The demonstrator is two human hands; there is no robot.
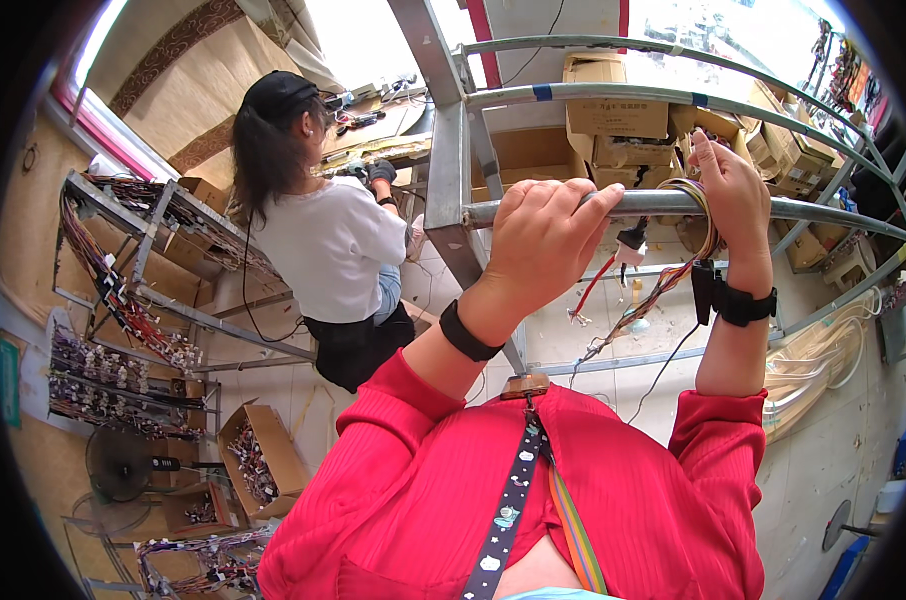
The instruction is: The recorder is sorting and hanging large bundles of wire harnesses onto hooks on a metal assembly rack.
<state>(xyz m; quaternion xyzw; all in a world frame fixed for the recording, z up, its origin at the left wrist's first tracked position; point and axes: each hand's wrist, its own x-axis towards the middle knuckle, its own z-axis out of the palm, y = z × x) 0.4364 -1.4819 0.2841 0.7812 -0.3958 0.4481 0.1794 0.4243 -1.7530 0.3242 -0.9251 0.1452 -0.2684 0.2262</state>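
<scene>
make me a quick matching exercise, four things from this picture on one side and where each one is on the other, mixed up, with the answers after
Things:
1. left hand
2. right hand
3. wire bundle
4. fan

Places:
A. looped over the metal bar, its ends hanging below
B. at the lower left of the picture
C. raised beside the loop of wires, fingers pointing up
D. on top of the bar

Pairs: 1-D, 2-C, 3-A, 4-B

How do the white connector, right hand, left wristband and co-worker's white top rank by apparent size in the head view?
Largest to smallest, as they look:
1. Co-worker's white top
2. Right hand
3. Left wristband
4. White connector
</scene>
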